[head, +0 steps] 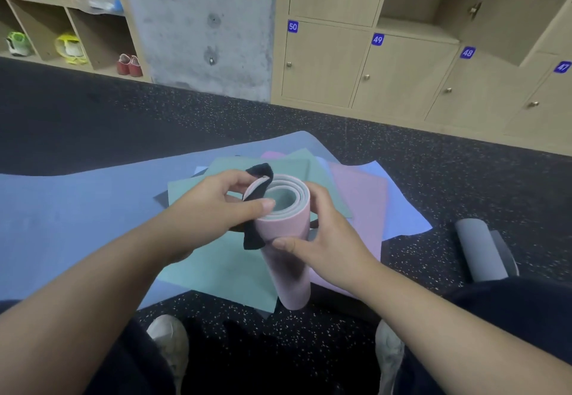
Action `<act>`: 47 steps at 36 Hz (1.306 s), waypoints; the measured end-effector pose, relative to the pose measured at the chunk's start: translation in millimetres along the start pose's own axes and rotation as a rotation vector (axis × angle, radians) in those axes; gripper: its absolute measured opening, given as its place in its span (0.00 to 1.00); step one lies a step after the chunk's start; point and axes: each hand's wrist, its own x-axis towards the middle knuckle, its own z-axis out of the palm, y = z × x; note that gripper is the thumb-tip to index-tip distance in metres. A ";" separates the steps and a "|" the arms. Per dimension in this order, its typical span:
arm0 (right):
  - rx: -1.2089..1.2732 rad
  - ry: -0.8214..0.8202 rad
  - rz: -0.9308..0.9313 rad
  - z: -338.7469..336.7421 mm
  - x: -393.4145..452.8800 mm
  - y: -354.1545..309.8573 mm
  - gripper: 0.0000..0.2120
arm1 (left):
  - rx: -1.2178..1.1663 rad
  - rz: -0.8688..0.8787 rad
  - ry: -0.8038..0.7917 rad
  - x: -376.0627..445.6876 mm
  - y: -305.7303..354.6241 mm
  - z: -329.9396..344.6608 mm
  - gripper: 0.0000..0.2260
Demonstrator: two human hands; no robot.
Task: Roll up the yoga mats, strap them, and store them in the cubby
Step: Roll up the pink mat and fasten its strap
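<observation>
Dim, even indoor light; source not seen. Soft shadow cast under the forearms onto the speckled floor (402, 159). No glare noted. Slight overall softness. Locker doors (325, 63) bent by wide-angle distortion toward the right edge.

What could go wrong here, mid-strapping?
1. The black fabric strap sits only at the top end of the rolled pink yoga mat, pinched by the left hand; it could slip off the end.
2. The right hand grips just one side, so the roll may loosen and uncoil.
3. The roll stands on end over the loose flat green mat, so its base might skid.
</observation>
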 end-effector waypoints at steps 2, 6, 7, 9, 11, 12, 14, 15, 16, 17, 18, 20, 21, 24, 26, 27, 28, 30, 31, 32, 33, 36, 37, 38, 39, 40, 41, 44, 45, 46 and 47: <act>-0.018 -0.007 -0.011 0.9 -0.5 -1.6 0.35 | -0.030 0.003 -0.005 -0.6 -0.2 1.4 0.17; -0.026 0.017 0.023 -0.3 0.4 -2.6 0.34 | -0.139 0.010 -0.052 -2.8 3.8 3.6 0.14; -0.021 0.026 0.036 -1.0 0.9 -2.5 0.34 | -0.183 0.008 -0.060 -3.4 6.5 4.3 0.10; -0.020 0.033 0.051 -1.4 2.2 -2.1 0.34 | -0.260 -0.027 -0.052 -3.4 10.9 5.0 0.11; -0.019 0.028 0.062 -0.8 2.8 -1.9 0.34 | -0.271 -0.052 -0.057 -2.9 13.0 4.3 0.16; -0.013 0.026 0.066 -0.2 2.9 -1.5 0.34 | -0.256 -0.047 -0.066 -3.0 13.4 4.3 0.18; 0.002 0.024 0.075 1.0 2.4 -0.9 0.35 | -0.208 -0.013 -0.072 -3.3 12.4 4.2 0.22; 0.010 0.025 0.077 1.6 2.1 -0.4 0.35 | -0.158 0.020 -0.065 -3.6 11.4 4.0 0.22; 0.015 0.027 0.078 2.3 2.0 0.3 0.35 | -0.088 0.058 -0.061 -3.5 10.4 3.7 0.20; 0.017 0.026 0.080 2.5 1.5 0.7 0.35 | -0.016 0.094 -0.064 -2.8 8.6 2.9 0.19; 0.016 0.025 0.082 2.8 1.3 0.8 0.35 | 0.041 0.122 -0.074 -2.0 7.3 2.0 0.19; 0.004 0.016 0.086 3.0 0.7 1.0 0.35 | 0.113 0.160 -0.104 -0.7 4.3 -0.7 0.22; -0.007 0.011 0.088 2.7 0.3 0.7 0.34 | 0.158 0.180 -0.112 0.2 2.8 -2.5 0.24; -0.040 -0.003 0.088 1.7 0.0 -1.0 0.33 | 0.255 0.221 -0.154 4.3 -1.6 -6.5 0.25; -0.064 -0.009 0.085 2.0 -0.6 -1.7 0.34 | 0.273 0.198 -0.180 6.8 -6.6 -6.1 0.26; -0.075 -0.015 0.086 2.7 -1.4 -1.6 0.34 | 0.293 0.189 -0.186 7.4 -9.6 -4.4 0.27; -0.085 -0.020 0.086 3.8 -2.2 -1.2 0.34 | 0.319 0.191 -0.186 7.8 -12.6 -2.6 0.27; -0.100 -0.027 0.088 5.6 -3.9 0.5 0.35 | 0.364 0.224 -0.181 8.1 -17.0 1.6 0.27; -0.107 -0.031 0.091 6.0 -4.7 1.1 0.35 | 0.386 0.236 -0.183 7.8 -18.0 3.7 0.27; -0.116 -0.037 0.093 6.2 -5.0 2.0 0.35 | 0.413 0.240 -0.186 7.3 -18.1 5.7 0.27; -0.129 -0.043 0.090 6.1 -5.1 2.2 0.35 | 0.445 0.243 -0.188 6.7 -18.8 7.4 0.28; -0.188 -0.043 0.062 5.9 -4.4 1.8 0.35 | 0.514 0.258 -0.188 5.3 -20.0 11.9 0.31; -0.203 -0.040 0.054 5.8 -4.4 1.6 0.35 | 0.517 0.257 -0.192 4.7 -20.1 12.9 0.31; -0.212 -0.038 0.048 5.5 -4.6 1.8 0.35 | 0.517 0.252 -0.197 4.2 -20.7 13.6 0.31; -0.217 -0.038 0.044 5.1 -4.9 1.5 0.35 | 0.517 0.254 -0.200 3.5 -20.9 14.1 0.32; -0.217 -0.040 0.042 4.5 -5.5 1.8 0.35 | 0.526 0.255 -0.204 3.5 -21.6 14.3 0.32; -0.215 -0.046 0.042 3.5 -6.4 1.6 0.35 | 0.533 0.252 -0.214 3.2 -21.2 14.9 0.32; -0.198 -0.064 0.049 1.9 -8.7 2.0 0.35 | 0.485 0.207 -0.261 1.0 -19.2 17.6 0.30; -0.190 -0.066 0.056 1.6 -9.4 1.9 0.35 | 0.471 0.193 -0.270 0.5 -18.5 19.1 0.28; -0.183 -0.067 0.061 1.5 -10.1 1.9 0.36 | 0.465 0.180 -0.273 0.2 -18.4 20.6 0.25; -0.178 -0.069 0.065 1.3 -10.7 2.0 0.36 | 0.449 0.169 -0.272 -0.5 -18.0 22.3 0.22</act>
